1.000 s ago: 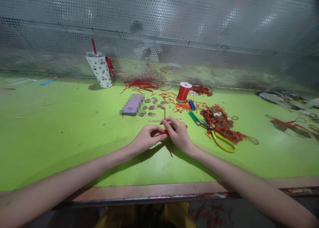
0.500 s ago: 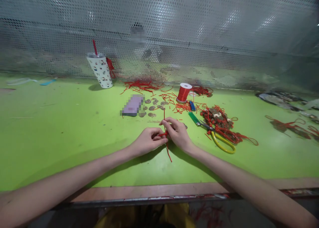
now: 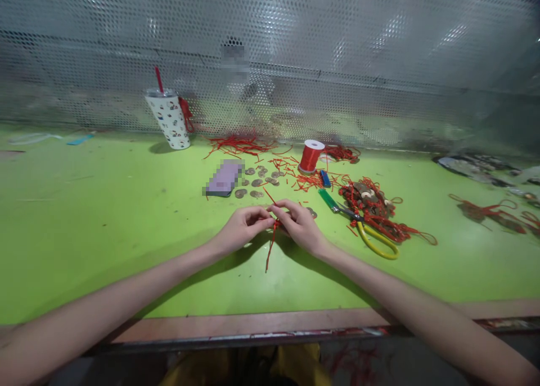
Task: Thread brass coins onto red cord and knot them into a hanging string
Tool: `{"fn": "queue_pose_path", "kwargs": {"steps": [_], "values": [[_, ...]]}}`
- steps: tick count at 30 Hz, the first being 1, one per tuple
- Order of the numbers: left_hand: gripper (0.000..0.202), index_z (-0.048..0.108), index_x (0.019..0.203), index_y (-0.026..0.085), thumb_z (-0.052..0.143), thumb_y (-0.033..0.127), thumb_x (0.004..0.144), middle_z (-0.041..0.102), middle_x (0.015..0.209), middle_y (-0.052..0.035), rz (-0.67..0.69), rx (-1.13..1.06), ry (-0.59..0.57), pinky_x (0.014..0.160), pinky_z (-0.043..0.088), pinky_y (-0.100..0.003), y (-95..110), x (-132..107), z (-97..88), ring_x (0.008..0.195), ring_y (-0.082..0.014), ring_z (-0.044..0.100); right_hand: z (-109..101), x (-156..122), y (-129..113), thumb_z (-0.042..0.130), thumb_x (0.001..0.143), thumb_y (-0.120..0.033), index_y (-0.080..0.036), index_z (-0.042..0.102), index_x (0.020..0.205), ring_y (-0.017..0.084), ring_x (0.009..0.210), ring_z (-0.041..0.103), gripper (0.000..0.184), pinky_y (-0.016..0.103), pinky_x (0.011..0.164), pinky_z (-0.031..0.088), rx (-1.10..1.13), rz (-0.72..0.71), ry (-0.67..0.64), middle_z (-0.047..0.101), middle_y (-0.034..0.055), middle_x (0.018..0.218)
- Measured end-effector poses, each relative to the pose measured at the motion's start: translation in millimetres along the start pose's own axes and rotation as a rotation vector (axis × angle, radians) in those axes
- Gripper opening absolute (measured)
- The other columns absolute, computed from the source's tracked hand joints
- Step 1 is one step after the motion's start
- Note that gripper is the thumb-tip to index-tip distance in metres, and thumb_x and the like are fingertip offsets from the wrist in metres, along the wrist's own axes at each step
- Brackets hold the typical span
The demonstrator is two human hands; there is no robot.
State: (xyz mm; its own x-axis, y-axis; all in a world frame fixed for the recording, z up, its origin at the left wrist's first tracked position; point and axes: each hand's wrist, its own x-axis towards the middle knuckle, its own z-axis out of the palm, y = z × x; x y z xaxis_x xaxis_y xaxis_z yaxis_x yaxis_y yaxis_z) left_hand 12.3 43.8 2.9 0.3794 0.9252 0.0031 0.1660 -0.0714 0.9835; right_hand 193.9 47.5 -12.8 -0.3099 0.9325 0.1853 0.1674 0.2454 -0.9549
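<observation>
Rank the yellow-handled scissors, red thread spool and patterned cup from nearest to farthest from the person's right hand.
1. Yellow-handled scissors, just right of the right hand, which pinches the red cord.
2. Red thread spool, behind the hand.
3. Patterned cup, far back left.

- The left hand and right hand meet over the middle of the table, a cord pinched between them — its tail runs down toward the near edge.
- Just behind the hands lie coins, with a phone to their left.
- A spool stands behind and right of the coins; a cup stands far back on the left, by the mesh screen.
- Scissors lie right of the right hand, against a heap of knotted cords behind them.
</observation>
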Motion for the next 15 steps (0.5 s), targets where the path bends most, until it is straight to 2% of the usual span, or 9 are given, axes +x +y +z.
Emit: {"fn": "queue_pose_path", "kwargs": {"steps": [5,10,15], "values": [[0.031,0.064,0.075,0.017,0.072,0.047,0.077,0.04,0.052,0.0056,-0.068,-0.063,-0.022,0.049,0.018,-0.026,0.8,0.9,-0.9,0.048,-0.0088,0.031,0.4,-0.3,-0.6,0.058,0.094,-0.049,-0.02,0.063,0.099,0.012,0.047,0.042,0.03,0.025,0.045,0.029,-0.005,0.011,-0.013,0.05,-0.0049,0.057],[0.029,0.063,0.075,0.016,0.071,0.043,0.078,0.045,0.057,0.0041,-0.01,-0.031,-0.008,0.049,0.019,-0.025,0.6,1.7,2.6,0.05,-0.0082,0.032,2.1,-0.4,0.3,0.06,0.092,-0.05,-0.021,0.062,0.1,0.011,0.045,0.041,0.03,0.024,0.044,0.027,0.024,0.04,-0.009,0.046,-0.0067,0.054],[0.029,0.064,0.08,0.014,0.068,0.043,0.08,0.057,0.066,0.0006,0.018,-0.024,-0.015,0.052,0.028,-0.024,-1.0,1.3,4.9,0.054,-0.0087,0.041,3.6,-1.1,2.4,0.058,0.093,-0.049,-0.019,0.062,0.101,0.011,0.045,0.039,0.031,0.023,0.044,0.026,0.009,0.029,-0.007,0.046,-0.0072,0.053]]}}
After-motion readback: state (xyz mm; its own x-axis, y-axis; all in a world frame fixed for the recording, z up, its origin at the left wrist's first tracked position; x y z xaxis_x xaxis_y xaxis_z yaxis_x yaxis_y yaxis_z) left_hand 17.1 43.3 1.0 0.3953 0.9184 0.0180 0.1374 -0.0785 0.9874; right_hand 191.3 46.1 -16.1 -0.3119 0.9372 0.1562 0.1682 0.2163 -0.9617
